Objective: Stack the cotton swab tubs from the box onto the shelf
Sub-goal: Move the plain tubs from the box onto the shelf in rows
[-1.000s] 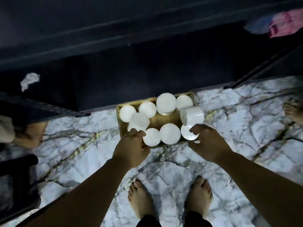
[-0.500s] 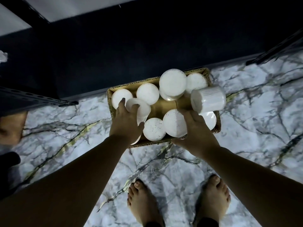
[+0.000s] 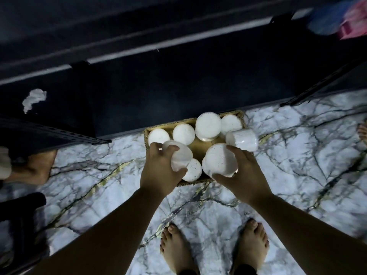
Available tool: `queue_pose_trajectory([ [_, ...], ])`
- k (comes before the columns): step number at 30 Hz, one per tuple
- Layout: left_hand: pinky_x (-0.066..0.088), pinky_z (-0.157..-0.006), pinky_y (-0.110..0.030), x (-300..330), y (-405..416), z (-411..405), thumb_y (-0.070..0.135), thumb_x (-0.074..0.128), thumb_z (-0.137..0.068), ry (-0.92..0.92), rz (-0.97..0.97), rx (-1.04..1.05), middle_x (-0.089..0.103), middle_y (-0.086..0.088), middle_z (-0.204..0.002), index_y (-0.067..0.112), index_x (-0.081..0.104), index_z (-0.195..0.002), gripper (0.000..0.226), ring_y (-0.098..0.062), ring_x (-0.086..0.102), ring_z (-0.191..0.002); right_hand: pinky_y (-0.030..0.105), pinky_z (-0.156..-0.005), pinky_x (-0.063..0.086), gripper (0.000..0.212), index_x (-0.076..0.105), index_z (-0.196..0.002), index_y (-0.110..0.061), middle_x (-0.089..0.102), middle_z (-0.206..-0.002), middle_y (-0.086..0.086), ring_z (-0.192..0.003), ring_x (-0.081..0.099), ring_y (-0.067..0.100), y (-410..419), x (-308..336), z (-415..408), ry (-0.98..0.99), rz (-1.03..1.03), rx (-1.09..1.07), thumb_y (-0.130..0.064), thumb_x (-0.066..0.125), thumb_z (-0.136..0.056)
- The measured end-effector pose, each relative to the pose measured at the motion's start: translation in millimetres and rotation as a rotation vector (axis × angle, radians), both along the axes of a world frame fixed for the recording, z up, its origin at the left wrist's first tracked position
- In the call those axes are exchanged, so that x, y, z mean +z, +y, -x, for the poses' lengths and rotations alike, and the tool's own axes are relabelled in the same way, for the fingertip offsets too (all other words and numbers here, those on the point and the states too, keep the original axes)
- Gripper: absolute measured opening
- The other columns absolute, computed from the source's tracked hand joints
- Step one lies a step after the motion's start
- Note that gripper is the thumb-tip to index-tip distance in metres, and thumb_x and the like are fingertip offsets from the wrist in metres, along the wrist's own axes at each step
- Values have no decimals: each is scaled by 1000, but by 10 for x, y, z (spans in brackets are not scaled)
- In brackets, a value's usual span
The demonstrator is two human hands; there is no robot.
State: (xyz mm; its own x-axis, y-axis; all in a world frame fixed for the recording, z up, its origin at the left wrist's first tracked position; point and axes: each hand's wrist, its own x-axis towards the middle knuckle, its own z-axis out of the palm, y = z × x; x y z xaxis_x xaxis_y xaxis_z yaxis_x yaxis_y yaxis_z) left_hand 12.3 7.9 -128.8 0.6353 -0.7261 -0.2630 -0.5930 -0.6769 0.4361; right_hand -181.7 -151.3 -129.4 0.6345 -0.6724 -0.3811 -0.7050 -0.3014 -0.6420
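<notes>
A woven box [image 3: 168,127] on the marble floor holds several white cotton swab tubs. My left hand [image 3: 160,171] grips one tub [image 3: 181,157] lifted over the box's front left. My right hand [image 3: 242,175] grips another tub [image 3: 219,162] over the front right. One tub [image 3: 243,139] lies on its side at the box's right edge. Another tub [image 3: 208,126] sits stacked high at the back. The dark shelf [image 3: 178,92] runs just behind the box.
My bare feet [image 3: 178,251] stand on the marble floor [image 3: 297,155] in front of the box. A white scrap [image 3: 33,99] lies on the dark shelf at the left. Another person's foot [image 3: 35,165] is at the left edge, toes [image 3: 362,132] at the right edge.
Both hands closed round a tub each and raised them out of the box. The view swung, so the box sits lower and the shelf fills more of the frame.
</notes>
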Motion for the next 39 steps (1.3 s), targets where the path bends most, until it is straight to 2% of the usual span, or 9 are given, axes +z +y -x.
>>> queue_pose_trajectory([
  [2, 54, -94, -40, 375, 33, 68, 48, 82, -68, 20, 32, 32, 37, -8, -126, 29, 59, -127, 66, -31, 47, -116, 41, -103, 46, 92, 44, -145, -29, 53, -138, 1, -128, 47, 24, -40, 347, 47, -16, -4, -21, -50, 86, -66],
  [8, 47, -99, -30, 1884, 118, 253, 48, 85, -67, 69, 132, 128, 32, -3, -124, 33, 59, -127, 67, -25, 42, -119, 23, -88, 39, 78, 52, -137, -33, 52, -128, -4, -114, 49, 11, -79, 1783, 207, -125, -16, -133, -41, 87, -68],
  [12, 44, -98, -26, 3019, 218, 421, 51, 84, -68, 53, 198, 139, 30, 2, -124, 37, 58, -124, 64, -19, 38, -122, 8, -78, 38, 69, 54, -130, -39, 46, -126, -5, -111, 50, 11, -38, 2882, 346, -185, -31, -190, -36, 88, -70],
  [15, 44, -100, -28, 3802, 282, 501, 53, 81, -68, 29, 244, 147, 30, 5, -124, 37, 58, -123, 62, -19, 39, -122, 27, -88, 53, 68, 54, -127, -43, 43, -124, -6, -110, 52, 11, -61, 3630, 406, -249, -27, -173, -37, 90, -68],
  [17, 44, -99, -28, 4278, 323, 548, 55, 79, -69, 17, 268, 163, 29, 6, -124, 38, 57, -123, 61, -17, 38, -121, 37, -92, 55, 70, 54, -127, -44, 43, -125, -8, -113, 54, 11, -100, 4086, 427, -318, -24, -147, -40, 90, -67],
  [23, 38, -94, -17, 5397, 353, 688, 51, 84, -70, -68, 414, 264, 25, 13, -124, 43, 54, -122, 61, -13, 36, -120, 18, -92, 42, 87, 44, -142, -41, 46, -137, -17, -124, 44, -11, -246, 5259, 447, -523, 12, -28, -33, 91, -70],
  [25, 41, -95, -19, 5716, 327, 703, 50, 84, -68, -110, 484, 312, 27, 13, -124, 41, 52, -124, 65, -12, 38, -119, 16, -91, 42, 83, 47, -138, -42, 47, -136, -19, -123, 46, -12, -313, 5581, 417, -581, 44, 7, -33, 91, -68],
  [31, 30, -87, -1, 6588, 196, 614, 47, 87, -67, -180, 672, 446, 31, 13, -128, 34, 46, -129, 76, -5, 40, -119, 21, -87, 47, 68, 54, -125, -43, 50, -124, -17, -115, 51, -5, -463, 6437, 47, -769, 102, 78, -29, 90, -69],
  [39, 34, -88, -7, 7487, 260, 123, 48, 90, -64, -381, 837, 520, 37, 13, -124, 36, 49, -124, 73, -3, 44, -115, 19, -86, 46, 68, 57, -120, -46, 53, -126, -21, -119, 54, 2, -321, 7333, -671, -956, 117, 239, -30, 93, -65],
])
